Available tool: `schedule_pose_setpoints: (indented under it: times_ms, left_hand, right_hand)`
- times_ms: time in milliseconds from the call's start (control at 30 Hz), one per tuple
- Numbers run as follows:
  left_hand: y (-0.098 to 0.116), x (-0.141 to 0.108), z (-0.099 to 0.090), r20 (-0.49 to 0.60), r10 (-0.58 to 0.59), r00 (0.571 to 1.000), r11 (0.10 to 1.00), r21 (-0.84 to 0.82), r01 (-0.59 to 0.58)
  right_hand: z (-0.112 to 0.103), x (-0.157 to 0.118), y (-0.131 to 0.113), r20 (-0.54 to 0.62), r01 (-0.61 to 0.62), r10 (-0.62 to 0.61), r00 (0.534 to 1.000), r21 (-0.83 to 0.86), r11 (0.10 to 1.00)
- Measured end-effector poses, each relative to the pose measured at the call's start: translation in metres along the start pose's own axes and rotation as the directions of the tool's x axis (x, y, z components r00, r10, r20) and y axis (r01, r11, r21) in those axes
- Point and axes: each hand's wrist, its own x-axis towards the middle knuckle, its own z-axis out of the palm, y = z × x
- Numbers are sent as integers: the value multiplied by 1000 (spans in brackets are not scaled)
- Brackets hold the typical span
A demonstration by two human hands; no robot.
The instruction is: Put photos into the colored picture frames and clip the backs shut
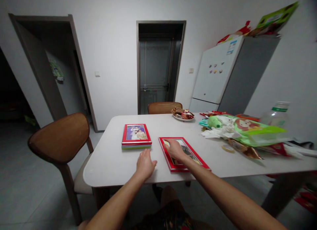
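Note:
A large red-edged picture frame (206, 166) lies face up on the white table (106, 165), angled towards the right. My right hand (174, 150) rests over its upper left part with the fingers bent down onto the picture. Whether a small thing is under those fingers I cannot make out. A smaller red picture frame (136, 135) with a photo of people in it lies to the left, on top of something with a green edge. Just below it, at the table's front, my left hand (146, 164) is empty, thumb held apart from the fingers.
At the right of the table are a green plastic bag (257, 129), white tissues, wrappers and a clear bottle (276, 116). A plate (184, 117) with wrapped items stands at the far edge. Brown chairs (61, 137) stand at the left and behind; a fridge (215, 71) is beyond.

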Motion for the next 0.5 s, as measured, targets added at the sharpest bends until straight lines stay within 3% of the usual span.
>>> schedule_pose_setpoints:
  times_ms: [133, 233, 367, 500]
  left_hand:
    - [-35, 16, -31, -132, -65, 989, 997, -40, 60]
    - [-53, 21, -44, -194, -110, 975, 989, -117, 88]
    - [-65, 19, -42, -240, -193, 951, 952, -282, 122]
    - [-71, 15, -38, -249, -331, 910, 840, -518, 164]
  right_hand:
    - [24, 16, -70, 13, 203, -204, 979, 22, 979]
    - [33, 27, -102, 7, 280, -280, 960, 8, 960]
    - [37, 34, -119, 28, 324, -323, 946, -17, 946]
    - [31, 20, -123, 32, 353, -352, 935, -25, 935]
